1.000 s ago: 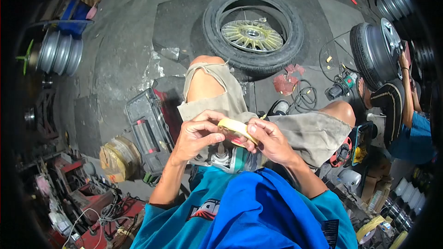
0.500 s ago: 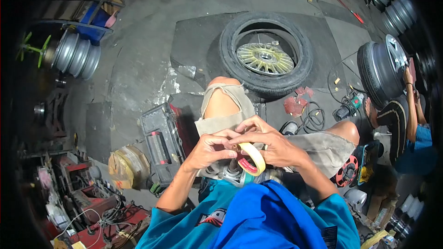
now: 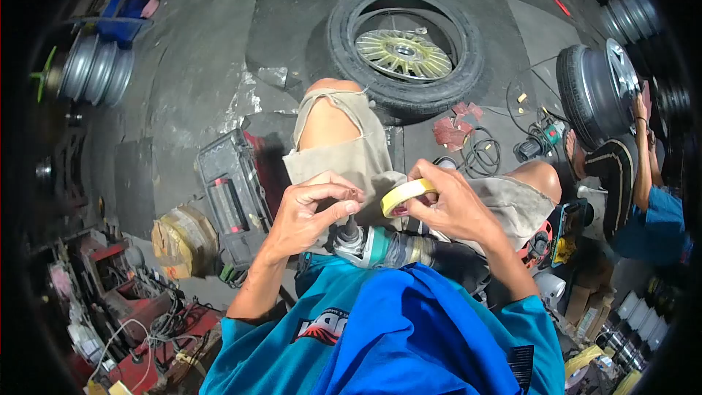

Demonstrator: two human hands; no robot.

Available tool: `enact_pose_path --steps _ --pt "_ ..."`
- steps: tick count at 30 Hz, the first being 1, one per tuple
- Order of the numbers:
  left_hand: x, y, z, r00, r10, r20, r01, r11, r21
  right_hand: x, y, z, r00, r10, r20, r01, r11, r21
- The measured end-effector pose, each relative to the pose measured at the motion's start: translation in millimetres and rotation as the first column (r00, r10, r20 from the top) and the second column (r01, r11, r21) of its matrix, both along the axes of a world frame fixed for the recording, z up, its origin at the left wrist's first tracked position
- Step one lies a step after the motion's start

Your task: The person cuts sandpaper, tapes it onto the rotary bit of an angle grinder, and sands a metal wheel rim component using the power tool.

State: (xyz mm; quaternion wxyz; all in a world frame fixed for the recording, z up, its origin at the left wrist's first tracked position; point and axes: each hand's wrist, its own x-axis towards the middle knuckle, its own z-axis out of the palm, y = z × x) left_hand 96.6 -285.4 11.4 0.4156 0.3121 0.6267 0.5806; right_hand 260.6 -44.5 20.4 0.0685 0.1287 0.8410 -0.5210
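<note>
My right hand [image 3: 450,201] grips a roll of yellow masking tape [image 3: 408,193], with fingers and thumb closed on its ring. To its left, my left hand [image 3: 311,208] is closed in a pinch, thumb against fingertips. A small brownish bit shows at those fingertips, too small to name. Just below them points the spindle of an angle grinder [image 3: 378,246], which lies across my lap with its silver head to the left. I cannot tell whether my fingers touch the spindle. The two hands are apart.
A tyre [image 3: 468,77] lies ahead, with a yellow-taped wheel rim [image 3: 404,53] inside it. Red sandpaper [image 3: 452,132] and a corded power tool [image 3: 540,143] are right of centre. A black toolbox [image 3: 232,183] sits left. At far right, a co-worker's hand [image 3: 641,106] touches another wheel.
My right hand has drawn away from my left, carrying the tape roll right and up. More of the grinder now shows. The whole view has shifted slightly.
</note>
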Motion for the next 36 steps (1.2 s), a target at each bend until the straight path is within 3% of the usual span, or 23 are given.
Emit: enact_pose_path --steps 2,6,9,12,20,27,33,36 --pt "2 -2 4 1.0 0.003 -0.026 -0.005 0.999 -0.045 1 -11 -5 0.998 -0.034 -0.046 0.027 0.99 -0.135" --pt "3 -4 0 1.0 0.011 -0.011 -0.011 1.0 -0.016 2 -20 -2 0.992 -0.056 -0.117 0.034 0.983 -0.179" --pt "8 -2 0 0.997 0.079 0.005 -0.079 0.997 -0.004 2 -28 3 0.968 -0.036 -0.247 0.016 0.996 -0.085" --pt "8 -2 5 0.999 0.052 -0.011 -0.052 0.999 -0.005 3 -51 9 0.929 -0.169 -0.331 0.203 0.977 0.071" --pt "12 -4 5 0.995 0.077 -0.057 -0.078 0.997 -0.015 -2 -81 2 0.873 -0.118 -0.474 0.261 0.932 0.249" --pt "10 -5 0 0.998 0.066 0.01 -0.066 0.997 0.046 6 -74 -3 0.852 -0.06 -0.52 0.215 0.946 0.243" --pt "10 -7 4 0.992 0.037 0.123 -0.043 0.998 0.052 11 -74 -18 0.901 -0.093 -0.423 0.172 0.973 0.152" --pt "10 -9 3 0.998 0.036 0.046 -0.038 0.999 0.028 9 -72 -18 0.909 -0.15 -0.388 0.201 0.975 0.096"
